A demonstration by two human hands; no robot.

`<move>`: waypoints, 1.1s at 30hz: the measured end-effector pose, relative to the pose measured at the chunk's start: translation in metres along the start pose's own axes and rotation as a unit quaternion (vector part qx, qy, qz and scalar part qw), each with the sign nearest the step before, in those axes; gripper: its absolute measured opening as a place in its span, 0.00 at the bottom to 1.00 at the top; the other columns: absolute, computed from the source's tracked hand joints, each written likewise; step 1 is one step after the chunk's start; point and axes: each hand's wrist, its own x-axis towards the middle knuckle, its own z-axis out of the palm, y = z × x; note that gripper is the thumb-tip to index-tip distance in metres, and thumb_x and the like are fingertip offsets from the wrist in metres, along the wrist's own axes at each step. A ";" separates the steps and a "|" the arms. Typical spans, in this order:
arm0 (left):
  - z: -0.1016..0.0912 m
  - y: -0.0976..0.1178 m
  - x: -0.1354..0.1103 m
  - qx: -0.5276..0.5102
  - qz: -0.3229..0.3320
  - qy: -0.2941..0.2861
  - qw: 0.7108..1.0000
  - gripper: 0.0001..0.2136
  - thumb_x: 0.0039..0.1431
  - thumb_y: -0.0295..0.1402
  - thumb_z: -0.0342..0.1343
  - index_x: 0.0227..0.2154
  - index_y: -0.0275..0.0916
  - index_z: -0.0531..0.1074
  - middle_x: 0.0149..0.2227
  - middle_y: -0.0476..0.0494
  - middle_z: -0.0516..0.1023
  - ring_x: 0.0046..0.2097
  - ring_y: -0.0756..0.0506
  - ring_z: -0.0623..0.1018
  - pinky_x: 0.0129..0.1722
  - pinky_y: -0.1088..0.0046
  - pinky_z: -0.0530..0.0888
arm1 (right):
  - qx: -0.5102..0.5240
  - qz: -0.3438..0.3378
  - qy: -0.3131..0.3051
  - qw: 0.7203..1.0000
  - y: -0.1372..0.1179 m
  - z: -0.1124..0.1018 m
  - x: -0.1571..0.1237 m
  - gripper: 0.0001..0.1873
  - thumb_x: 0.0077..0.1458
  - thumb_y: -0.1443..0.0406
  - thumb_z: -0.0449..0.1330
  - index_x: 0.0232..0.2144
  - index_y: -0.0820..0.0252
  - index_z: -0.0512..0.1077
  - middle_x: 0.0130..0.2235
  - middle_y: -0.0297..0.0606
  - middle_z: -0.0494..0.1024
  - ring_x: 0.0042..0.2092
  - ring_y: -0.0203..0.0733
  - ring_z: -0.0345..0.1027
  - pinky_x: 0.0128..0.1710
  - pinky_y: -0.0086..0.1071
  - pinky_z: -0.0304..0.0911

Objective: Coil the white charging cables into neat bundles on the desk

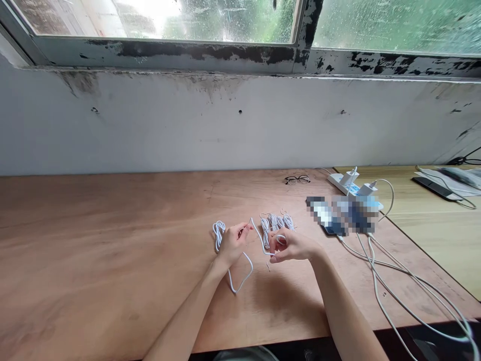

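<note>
Both of my hands are over the middle of a brown wooden table (93, 240), working one loose white cable (244, 273). My left hand (232, 243) pinches the cable near one end, fingers closed. My right hand (291, 245) is closed on another stretch of the same cable, which loops round its fingers. The cable runs between the hands and hangs in a loop down onto the table below my left hand. A coiled white cable (218, 231) lies just left of my left hand. Several bundled white cables (277, 223) lie in a row just beyond my right hand.
Black-framed glasses (297, 179) lie near the wall. A white power strip (343, 183) with chargers and blurred phones (343, 215) sit at the right, with long white leads (394, 296) trailing off the front edge. A lighter table (443, 230) adjoins on the right. A window runs above the wall.
</note>
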 end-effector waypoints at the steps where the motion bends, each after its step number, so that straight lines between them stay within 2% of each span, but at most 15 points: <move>1: 0.000 0.000 0.000 -0.003 0.000 0.003 1.000 0.19 0.59 0.43 0.43 0.30 0.34 0.75 0.16 0.53 0.59 0.20 0.53 0.57 0.20 0.76 0.52 | 0.022 0.000 0.004 1.000 -0.001 0.000 0.000 0.15 0.42 0.57 0.66 0.21 0.61 0.67 0.25 0.30 0.65 0.24 0.29 0.52 0.22 0.27 0.47; 3: -0.001 0.000 0.000 -0.004 0.003 0.005 1.000 0.18 0.58 0.43 0.45 0.29 0.34 0.75 0.17 0.53 0.62 0.20 0.53 0.59 0.20 0.77 0.53 | 0.061 0.000 0.047 0.997 0.000 0.001 0.002 0.17 0.46 0.55 0.63 0.21 0.59 0.62 0.22 0.28 0.63 0.23 0.29 0.50 0.20 0.26 0.45; 5: -0.001 -0.001 0.000 0.009 0.013 -0.012 1.000 0.17 0.58 0.42 0.47 0.27 0.34 0.75 0.17 0.52 0.64 0.20 0.53 0.60 0.20 0.77 0.54 | 0.084 -0.004 0.148 0.985 0.002 0.002 0.006 0.20 0.48 0.54 0.61 0.19 0.58 0.56 0.19 0.25 0.57 0.21 0.29 0.47 0.19 0.26 0.43; 7: -0.001 0.000 -0.001 0.032 0.038 -0.043 0.998 0.16 0.58 0.41 0.48 0.29 0.35 0.75 0.17 0.52 0.67 0.20 0.53 0.62 0.21 0.77 0.56 | 0.090 -0.023 0.267 0.959 0.006 0.004 0.012 0.23 0.49 0.52 0.60 0.18 0.58 0.53 0.18 0.24 0.52 0.20 0.29 0.45 0.19 0.26 0.44; 8: -0.001 0.000 -0.002 0.046 0.056 -0.060 0.996 0.15 0.59 0.40 0.48 0.30 0.35 0.75 0.18 0.51 0.68 0.20 0.53 0.63 0.22 0.77 0.56 | 0.093 -0.033 0.303 0.948 0.007 0.005 0.015 0.23 0.49 0.52 0.60 0.19 0.57 0.53 0.18 0.24 0.52 0.20 0.29 0.46 0.20 0.26 0.45; 10: 0.000 0.002 -0.004 0.074 0.095 -0.089 0.989 0.14 0.60 0.38 0.47 0.31 0.36 0.75 0.20 0.50 0.71 0.22 0.53 0.65 0.24 0.76 0.58 | 0.099 -0.055 0.346 0.932 0.009 0.007 0.020 0.18 0.49 0.52 0.60 0.23 0.57 0.59 0.21 0.26 0.59 0.22 0.30 0.51 0.21 0.26 0.50; 12: 0.001 0.004 -0.005 0.098 0.130 -0.118 0.980 0.13 0.61 0.36 0.47 0.29 0.37 0.75 0.22 0.49 0.72 0.23 0.52 0.66 0.26 0.76 0.59 | 0.092 -0.078 0.356 0.927 0.009 0.009 0.023 0.16 0.47 0.52 0.61 0.30 0.57 0.64 0.30 0.31 0.67 0.25 0.31 0.57 0.24 0.27 0.55; 14: 0.002 0.006 -0.006 0.114 0.155 -0.137 0.972 0.13 0.61 0.36 0.47 0.28 0.38 0.75 0.22 0.49 0.72 0.24 0.52 0.67 0.27 0.76 0.59 | 0.089 -0.092 0.336 0.933 0.009 0.010 0.025 0.16 0.47 0.52 0.61 0.30 0.57 0.67 0.34 0.34 0.70 0.26 0.32 0.60 0.24 0.28 0.57; 17: 0.001 0.007 -0.007 0.102 0.160 -0.139 0.972 0.12 0.60 0.36 0.48 0.32 0.39 0.76 0.24 0.48 0.73 0.26 0.51 0.70 0.29 0.76 0.62 | 0.137 -0.097 0.304 0.938 0.011 0.013 0.026 0.19 0.50 0.49 0.57 0.22 0.59 0.66 0.25 0.33 0.69 0.23 0.32 0.59 0.21 0.28 0.55; 19: -0.002 0.006 -0.006 0.075 0.143 -0.129 0.978 0.10 0.58 0.38 0.52 0.36 0.41 0.76 0.27 0.47 0.74 0.29 0.50 0.71 0.30 0.76 0.64 | 0.188 -0.113 0.334 0.917 0.011 0.015 0.027 0.22 0.51 0.49 0.57 0.18 0.58 0.62 0.19 0.30 0.64 0.21 0.32 0.57 0.20 0.27 0.53; 21: -0.006 0.006 -0.005 0.045 0.124 -0.123 0.984 0.12 0.53 0.39 0.57 0.38 0.42 0.76 0.31 0.46 0.75 0.31 0.49 0.72 0.31 0.75 0.66 | 0.240 -0.140 0.382 0.881 0.011 0.015 0.028 0.25 0.50 0.48 0.57 0.15 0.58 0.57 0.15 0.26 0.56 0.18 0.30 0.50 0.17 0.26 0.50; 24: -0.010 0.008 -0.005 -0.014 0.125 -0.144 0.982 0.16 0.42 0.40 0.65 0.36 0.42 0.77 0.35 0.45 0.73 0.35 0.48 0.72 0.32 0.75 0.67 | 0.313 -0.166 0.430 0.830 0.008 0.011 0.028 0.29 0.50 0.48 0.58 0.13 0.58 0.50 0.13 0.23 0.48 0.16 0.27 0.39 0.14 0.25 0.41; 26: -0.012 0.011 -0.006 -0.056 0.129 -0.165 0.976 0.18 0.37 0.38 0.68 0.35 0.41 0.78 0.34 0.45 0.72 0.35 0.49 0.71 0.32 0.75 0.67 | 0.349 -0.166 0.452 0.804 0.007 0.007 0.027 0.30 0.49 0.47 0.58 0.14 0.58 0.48 0.14 0.23 0.46 0.16 0.27 0.36 0.13 0.26 0.37; 30: -0.015 0.015 -0.008 -0.095 0.096 -0.213 0.968 0.11 0.45 0.30 0.60 0.35 0.40 0.78 0.29 0.47 0.67 0.30 0.52 0.67 0.22 0.80 0.60 | 0.367 -0.157 0.486 0.777 0.008 0.001 0.026 0.31 0.49 0.44 0.55 0.15 0.58 0.46 0.15 0.24 0.47 0.16 0.28 0.39 0.14 0.26 0.41; 33: -0.019 0.016 -0.009 -0.094 0.086 -0.232 0.964 0.16 0.43 0.22 0.52 0.33 0.41 0.79 0.31 0.46 0.66 0.30 0.52 0.66 0.18 0.82 0.54 | 0.349 -0.159 0.503 0.775 0.012 -0.001 0.028 0.31 0.49 0.42 0.52 0.15 0.58 0.47 0.16 0.25 0.49 0.17 0.29 0.42 0.15 0.27 0.45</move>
